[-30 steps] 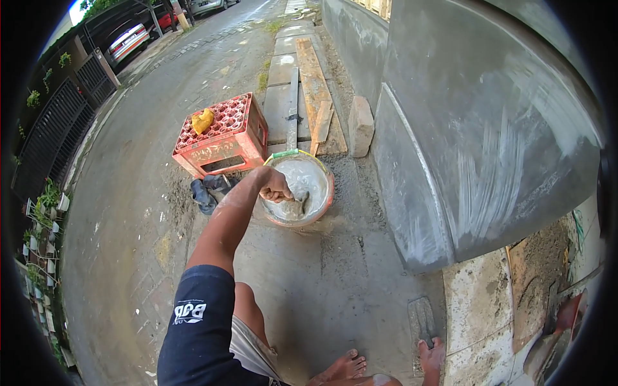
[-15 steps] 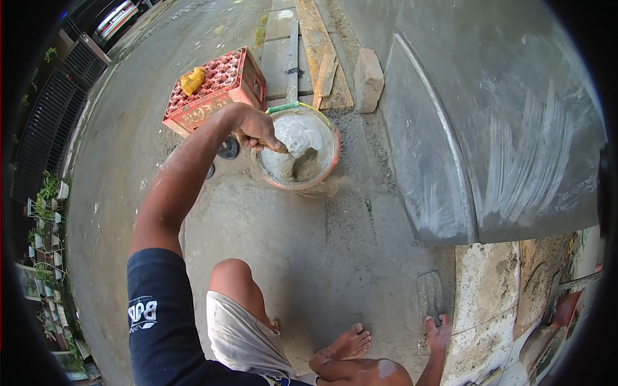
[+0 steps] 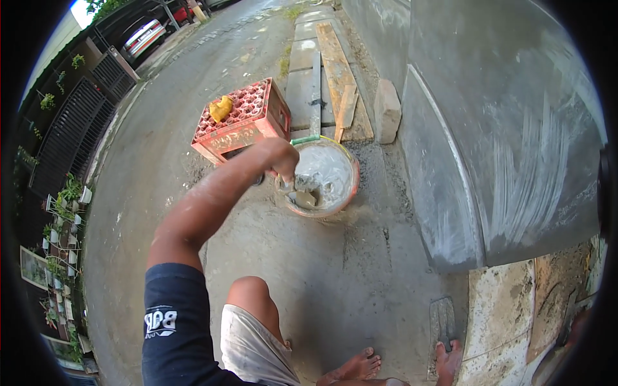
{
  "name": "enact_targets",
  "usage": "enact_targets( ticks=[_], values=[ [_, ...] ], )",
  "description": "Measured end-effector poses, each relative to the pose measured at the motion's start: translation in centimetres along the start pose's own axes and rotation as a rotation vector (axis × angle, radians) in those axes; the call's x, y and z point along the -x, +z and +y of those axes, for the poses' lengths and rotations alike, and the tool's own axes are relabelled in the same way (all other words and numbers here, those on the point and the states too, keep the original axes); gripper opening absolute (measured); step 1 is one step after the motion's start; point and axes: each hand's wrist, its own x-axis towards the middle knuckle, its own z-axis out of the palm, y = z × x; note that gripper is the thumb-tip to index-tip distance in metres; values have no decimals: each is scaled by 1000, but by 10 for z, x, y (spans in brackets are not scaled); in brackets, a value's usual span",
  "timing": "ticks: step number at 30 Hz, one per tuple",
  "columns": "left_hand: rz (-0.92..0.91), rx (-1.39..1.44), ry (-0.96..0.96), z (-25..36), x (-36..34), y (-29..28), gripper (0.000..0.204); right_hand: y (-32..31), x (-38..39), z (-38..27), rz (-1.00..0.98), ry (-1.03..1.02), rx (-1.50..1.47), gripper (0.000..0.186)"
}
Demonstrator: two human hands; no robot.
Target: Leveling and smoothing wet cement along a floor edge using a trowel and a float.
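Observation:
My left hand (image 3: pixel 283 161) is closed round the handle of a small trowel (image 3: pixel 304 198) over the near left side of a round bucket (image 3: pixel 355 177). The trowel's blade dips into wet grey cement mix (image 3: pixel 325 161) that fills the bucket. Motion blurs the left fingers somewhat. Low on the right, my right hand (image 3: pixel 449 361) grips the handle end of a flat, rectangular plastering trowel (image 3: pixel 442 313), which lies along the ground beside the wall's foot. Cement smears cover its plate.
Just behind the bucket to the left stands a red bottle crate (image 3: pixel 241 132) with a crumpled yellow bag (image 3: pixel 221 109) on top. Wooden planks (image 3: pixel 341 77), a metal straightedge (image 3: pixel 316 96) and a concrete block (image 3: pixel 387 111) lie beyond. A grey plastered wall (image 3: pixel 515 148) rises on the right.
The view has tilted up, so everything sits lower and farther right. My left hand has moved the small trowel within the mix, turning its blade. The right hand stays at the plastering trowel.

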Motion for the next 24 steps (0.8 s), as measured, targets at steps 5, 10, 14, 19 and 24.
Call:
enact_targets(
  ticks=[5, 10, 14, 19, 24],
  values=[
    [-58, 31, 19, 23, -55, 31, 32, 10, -5, 12, 44, -59, 20, 55],
    [-24, 405, -148, 24, -111, 51, 32, 20, -6, 27, 76, -28, 69, 59],
    [26, 864, -291, 3, -143, 73, 23, 16, -3, 22, 20, -18, 23, 62],
    [-119, 1576, -255, -28, -153, 104, 26, 9, -1, 11, -6, -4, 40, 63],
    [-278, 1989, -255, -30, -146, 120, 32, 6, 0, 5, 9, 22, 49, 60]
  ],
)
